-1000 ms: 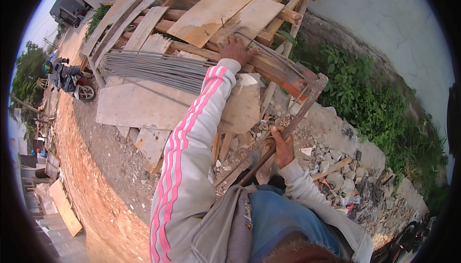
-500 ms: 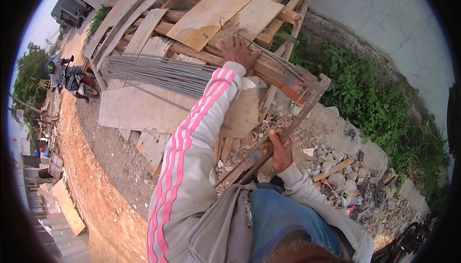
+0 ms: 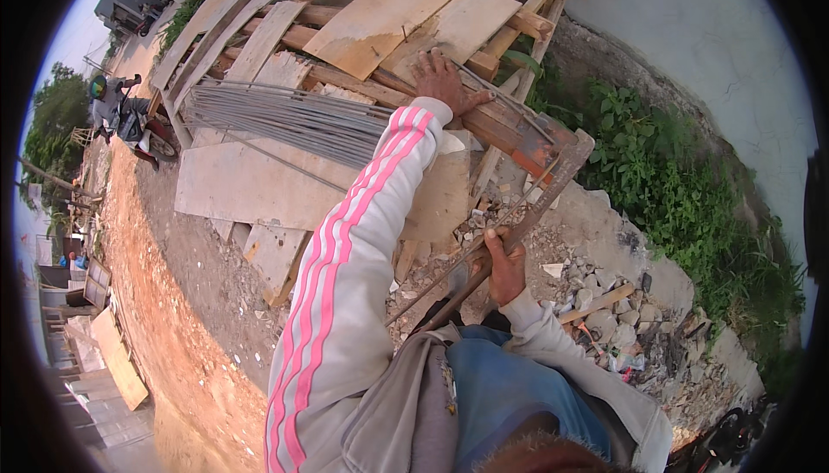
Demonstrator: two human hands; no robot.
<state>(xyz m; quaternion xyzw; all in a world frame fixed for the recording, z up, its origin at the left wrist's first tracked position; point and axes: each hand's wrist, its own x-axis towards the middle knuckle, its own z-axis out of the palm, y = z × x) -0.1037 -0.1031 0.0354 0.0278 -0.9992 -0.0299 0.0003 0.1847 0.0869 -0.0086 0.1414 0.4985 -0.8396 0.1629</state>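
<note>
My left hand (image 3: pixel 445 84) lies flat with fingers spread on a wooden beam (image 3: pixel 492 127), its thumb reaching toward a thin steel rod (image 3: pixel 522 116). Along the beam that rod runs to a rusty metal plate (image 3: pixel 546 140) at the beam's end. My right hand (image 3: pixel 507 267) is wrapped around a long rusty steel bending bar (image 3: pixel 553 199), whose hooked head sits beside the plate. A thin length of rod (image 3: pixel 432 288) slants down next to the bar; whether my right fingers touch it is hidden. Several straight steel rods (image 3: pixel 276 120) lie bundled left of my left forearm.
Plywood boards (image 3: pixel 380 19) and timber pieces are stacked beyond my left hand. Broken rubble (image 3: pixel 609 322) covers the ground at right, below green plants (image 3: pixel 652 149) and a pale wall (image 3: pixel 717 41). A motorbike rider (image 3: pixel 125 114) is on the dirt road at far left.
The view has shifted slightly. Both hands keep their places, left on the beam and right around the bending bar. The rider at far left appears higher and more upright.
</note>
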